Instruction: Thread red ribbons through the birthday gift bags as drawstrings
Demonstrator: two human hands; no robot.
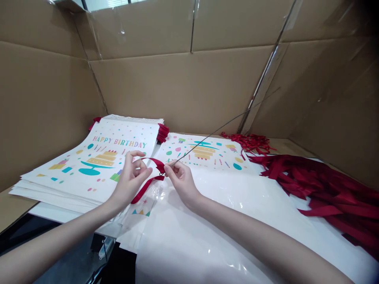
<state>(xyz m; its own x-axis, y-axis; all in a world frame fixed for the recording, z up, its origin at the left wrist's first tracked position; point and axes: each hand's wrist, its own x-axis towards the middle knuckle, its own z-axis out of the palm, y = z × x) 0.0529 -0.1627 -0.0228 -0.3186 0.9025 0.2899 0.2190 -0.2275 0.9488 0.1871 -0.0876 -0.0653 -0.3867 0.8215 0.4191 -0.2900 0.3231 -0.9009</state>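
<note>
My right hand (pixel 182 179) pinches a long, thin dark wire (pixel 219 129) near its lower end, which is bent into a small hook. From there the wire slants up to the right. A red ribbon (pixel 154 161) meets the hook end and loops back to my left hand (pixel 132 173). The left fingers are curled about the ribbon, and its lower strand (pixel 143 190) comes out below them; the exact grip is partly hidden. Beneath my hands lies a white printed sheet (pixel 204 152) with an upside-down cake picture, partly covered by shiny clear plastic (pixel 237 201).
At left is a stack of white "Happy Birthday" sheets (pixel 100 157) with red ribbon bunches (pixel 163 133) at its top corners. Loose red ribbons (pixel 319 185) lie at right, with thin red strips (pixel 251 142) behind. Cardboard walls (pixel 177 83) stand around the back and sides.
</note>
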